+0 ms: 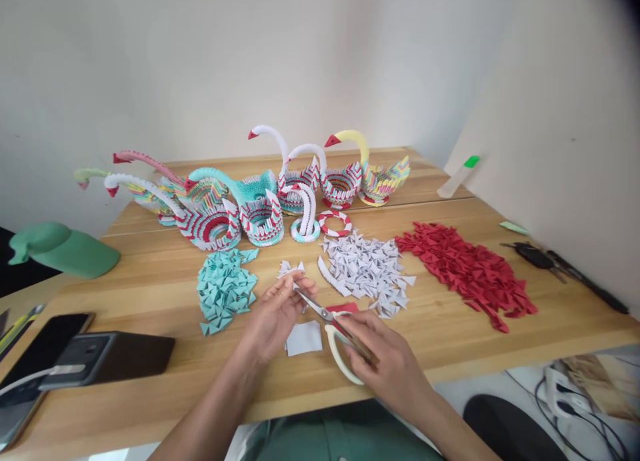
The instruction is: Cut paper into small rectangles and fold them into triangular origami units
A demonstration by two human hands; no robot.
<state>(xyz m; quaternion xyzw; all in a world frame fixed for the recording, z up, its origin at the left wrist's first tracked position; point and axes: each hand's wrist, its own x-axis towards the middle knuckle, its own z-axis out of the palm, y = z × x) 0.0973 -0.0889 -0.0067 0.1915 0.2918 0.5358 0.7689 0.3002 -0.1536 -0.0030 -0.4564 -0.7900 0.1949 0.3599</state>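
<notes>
My right hand [383, 354] grips a pair of scissors [334, 353] with cream handles, blades pointing left and away from me. Their tips reach the fingers of my left hand [279, 311], which pinches a small white piece of paper, mostly hidden by the fingers. Below the blades lies a stack of white paper rectangles [305, 339]. Red paper [344, 307] shows partly behind the scissors. A few folded white pieces [289, 267] rest just beyond my left hand. Close by are a pile of white folded triangles [367, 267] and a curved white strip [333, 277] of joined pieces.
Teal triangles [227, 287] lie left, red triangles [465, 267] right. Several folded-paper swans [263, 217] stand at the back, with a red-and-white ring [335, 223]. A green object [65, 247], black box [125, 354] and phone [50, 341] are left; keys [535, 254] and glue tube [457, 177] right.
</notes>
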